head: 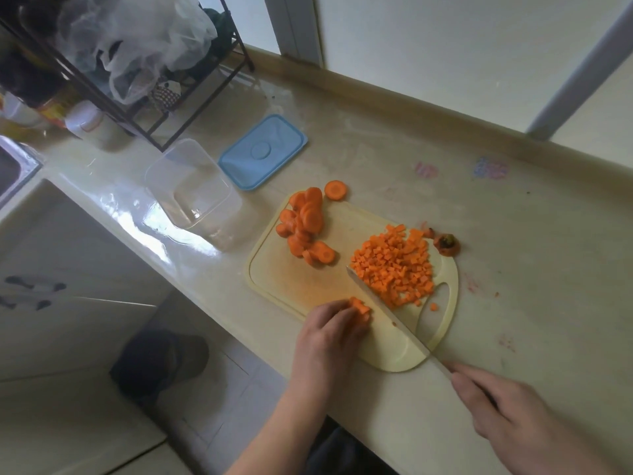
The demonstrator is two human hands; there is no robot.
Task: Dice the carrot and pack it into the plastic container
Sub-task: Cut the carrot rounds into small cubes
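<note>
On the pale yellow cutting board (294,282) lie a heap of carrot slices (306,228) at the far left and a pile of diced carrot (394,265) at the right. My left hand (329,334) holds a small stack of carrot pieces (360,306) at the board's near edge. My right hand (513,416) grips the handle of a knife (387,310), whose blade lies right beside those pieces. The clear plastic container (191,186) stands without contents to the left of the board, its blue lid (263,150) behind it.
One carrot slice (335,190) and the carrot's stem end (446,244) lie on the counter just off the board. A black wire rack (144,97) with bags and bottles stands at the far left. A sink (13,166) is at the left edge.
</note>
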